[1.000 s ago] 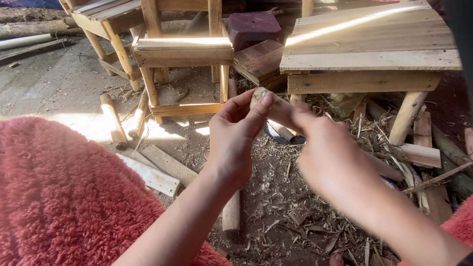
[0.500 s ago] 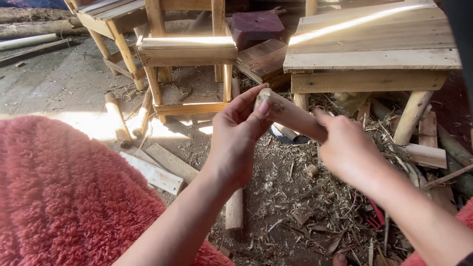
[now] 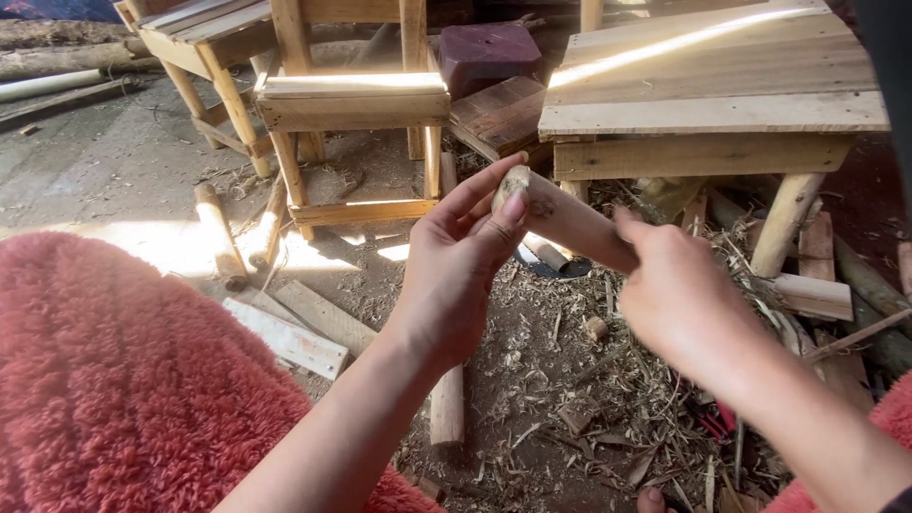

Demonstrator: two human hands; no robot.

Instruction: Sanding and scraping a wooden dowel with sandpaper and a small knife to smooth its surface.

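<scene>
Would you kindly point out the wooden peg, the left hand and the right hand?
wooden peg (image 3: 570,220), head view, bare middle of its shaft.
left hand (image 3: 456,275), head view, back of hand.
right hand (image 3: 679,294), head view, back of hand.

We count two hands (image 3: 456,275) (image 3: 679,299), one gripped peg (image 3: 570,220), three pegs (image 3: 217,233) on ground left of grip

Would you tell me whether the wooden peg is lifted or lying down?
Lifted: both hands, left and right, hold the wooden peg above the ground.

A short round wooden peg (image 3: 570,220) spans between the left hand (image 3: 456,275) and right hand (image 3: 679,299) (left end higher). Behind stands a pale plank-topped wooden table (image 3: 712,85); a small slatted wooden stool (image 3: 351,100) stands left of it.
</scene>
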